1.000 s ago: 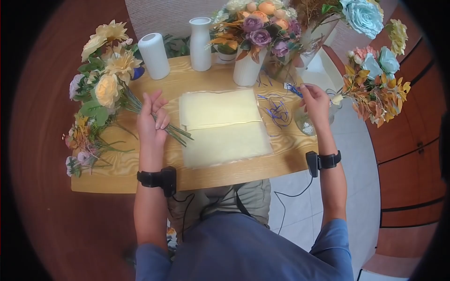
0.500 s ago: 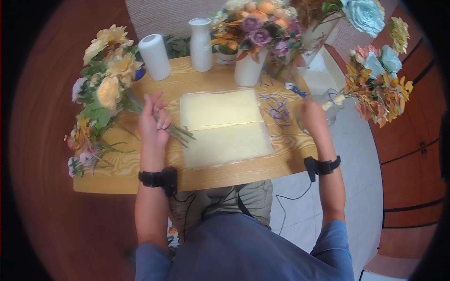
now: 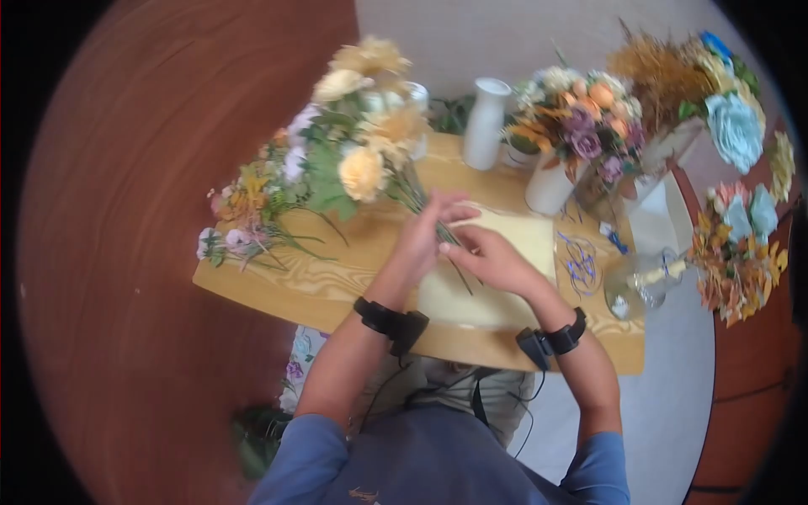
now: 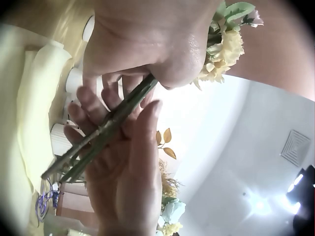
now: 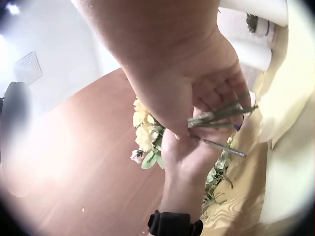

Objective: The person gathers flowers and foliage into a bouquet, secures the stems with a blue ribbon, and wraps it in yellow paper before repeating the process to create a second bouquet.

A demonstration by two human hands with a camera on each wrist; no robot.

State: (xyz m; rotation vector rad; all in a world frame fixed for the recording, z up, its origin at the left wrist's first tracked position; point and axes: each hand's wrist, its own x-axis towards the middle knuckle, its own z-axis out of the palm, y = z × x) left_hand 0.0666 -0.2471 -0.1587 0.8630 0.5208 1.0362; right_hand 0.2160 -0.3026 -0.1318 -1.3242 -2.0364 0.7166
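Note:
In the head view, my left hand [image 3: 417,240] grips the green stems [image 3: 459,265] of a cream and yellow bouquet [image 3: 362,172], its blooms tilted up to the left. My right hand [image 3: 497,261] is just below it at the stem ends. The left wrist view shows the stems [image 4: 106,130] crossing in front of the right palm [image 4: 120,167], with relaxed fingers behind them and the thumb extended. In the right wrist view, the stems [image 5: 214,118] lie between the right thumb and fingers. Pale yellow sheets [image 3: 530,244] lie on the table under the hands.
Behind stand a white vase [image 3: 486,126] and a white vase of flowers [image 3: 551,185]. Blue ties [image 3: 581,265] lie right of the sheets, beside a glass vase [image 3: 623,290] and an orange-leaved bouquet [image 3: 732,269]. Loose flower stems [image 3: 252,236] lie at the table's left.
The head view has turned left. My left hand has raised the bouquet and brought it over toward the sheets. My right hand has left the glass vase area and come to the stems.

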